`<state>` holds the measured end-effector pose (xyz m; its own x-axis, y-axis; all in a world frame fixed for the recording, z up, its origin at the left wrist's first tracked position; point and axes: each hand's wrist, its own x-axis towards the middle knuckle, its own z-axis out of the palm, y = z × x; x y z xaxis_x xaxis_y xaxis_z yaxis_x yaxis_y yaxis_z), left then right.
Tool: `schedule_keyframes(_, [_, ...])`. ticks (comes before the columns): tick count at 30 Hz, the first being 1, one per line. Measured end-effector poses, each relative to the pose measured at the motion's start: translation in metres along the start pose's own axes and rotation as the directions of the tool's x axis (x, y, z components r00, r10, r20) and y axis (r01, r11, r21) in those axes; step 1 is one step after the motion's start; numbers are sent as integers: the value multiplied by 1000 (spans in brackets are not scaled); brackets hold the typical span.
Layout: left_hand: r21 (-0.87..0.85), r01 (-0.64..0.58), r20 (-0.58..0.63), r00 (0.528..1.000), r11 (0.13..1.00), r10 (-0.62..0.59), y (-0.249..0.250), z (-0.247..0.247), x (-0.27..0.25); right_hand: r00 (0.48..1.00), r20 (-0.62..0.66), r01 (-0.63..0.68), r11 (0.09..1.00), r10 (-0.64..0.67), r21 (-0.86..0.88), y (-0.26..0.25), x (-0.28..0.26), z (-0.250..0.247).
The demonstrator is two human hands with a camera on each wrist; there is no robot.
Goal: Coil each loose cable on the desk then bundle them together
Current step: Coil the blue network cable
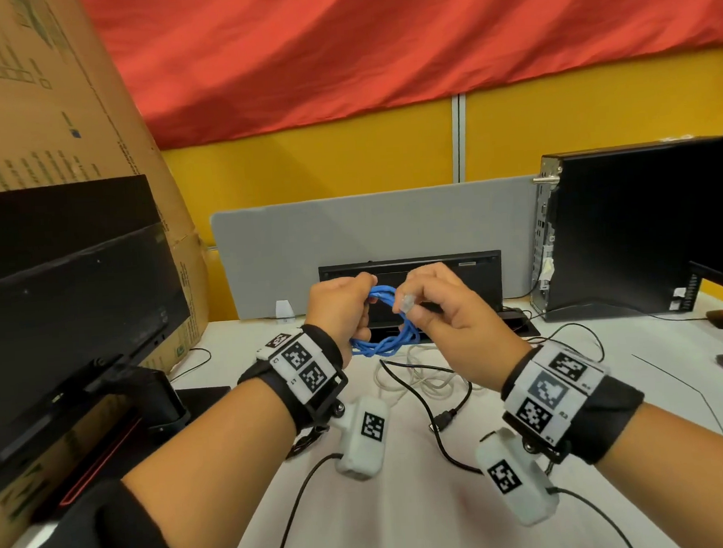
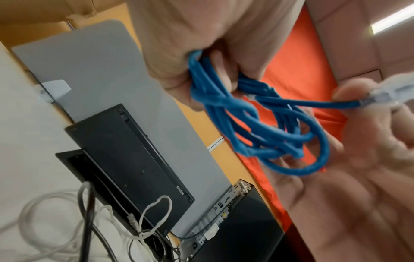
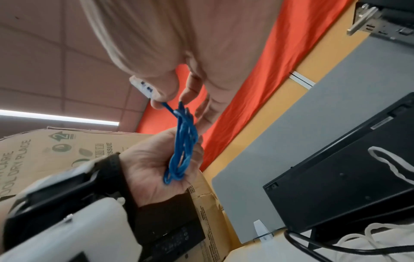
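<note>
A blue network cable (image 1: pixel 383 340) is wound into a coil and held in the air above the desk. My left hand (image 1: pixel 345 306) grips one side of the coil (image 2: pixel 257 124), fingers curled round the strands (image 3: pixel 181 150). My right hand (image 1: pixel 431 307) pinches the cable's clear plug (image 1: pixel 408 302) between thumb and fingers, the free end running back to the coil (image 2: pixel 313 104). The plug (image 3: pixel 143 87) shows white in the right wrist view. A loose white cable (image 1: pixel 425 378) and a black cable (image 1: pixel 440 421) lie on the white desk (image 1: pixel 407 504) under the hands.
A black keyboard (image 1: pixel 457 268) leans against a grey divider panel (image 1: pixel 370 231) behind the hands. A black computer tower (image 1: pixel 628 228) stands at the right. Monitors (image 1: pixel 69 291) and a large cardboard box (image 1: pixel 35 94) fill the left side.
</note>
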<state>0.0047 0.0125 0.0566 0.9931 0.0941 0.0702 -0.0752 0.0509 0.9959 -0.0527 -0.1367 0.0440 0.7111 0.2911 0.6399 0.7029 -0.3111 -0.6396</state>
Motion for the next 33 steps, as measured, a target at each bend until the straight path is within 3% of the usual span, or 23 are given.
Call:
schedule_keyframes(3, [-9,28,-54,998,1000,-29,-2,-11,3,996,70,-50,999,49,4,4,3,3])
schedule_keyframes(7, [55,57,-106,993,997,-51,-6,-28,3,938,181,-326,930,296,170,10,9,12])
schedule_keyframes(9, [115,60,-128,991,992,-45,-8,-34,2,923,116,-383,905,367,184,9,12,22])
schedule_keyframes(12, [183,84,-167,985,980,-53,-8,-39,3,919,-2,-395,918,395,38,8,17,43])
schedule_keyframes(15, [157,130,-182,978,979,-101,-10,-47,5,886,-20,-459,882,463,104,9,21,56])
schedule_keyframes(19, [4,219,-74,973,976,-218,-17,-66,6,801,172,-589,704,573,397,14,25,61])
schedule_keyframes(22, [41,228,-35,973,973,-227,-22,-76,7,751,382,-656,542,539,526,13,26,65])
schedule_keyframes(24, [71,230,-45,973,971,-227,-26,-79,6,700,442,-712,500,562,493,12,27,70])
schedule_keyframes(27, [79,244,-84,968,967,-238,-30,-82,5,641,479,-767,530,600,361,10,31,78])
schedule_keyframes(33, [139,199,-128,975,970,-181,-35,-87,9,600,369,-799,556,710,229,13,38,91])
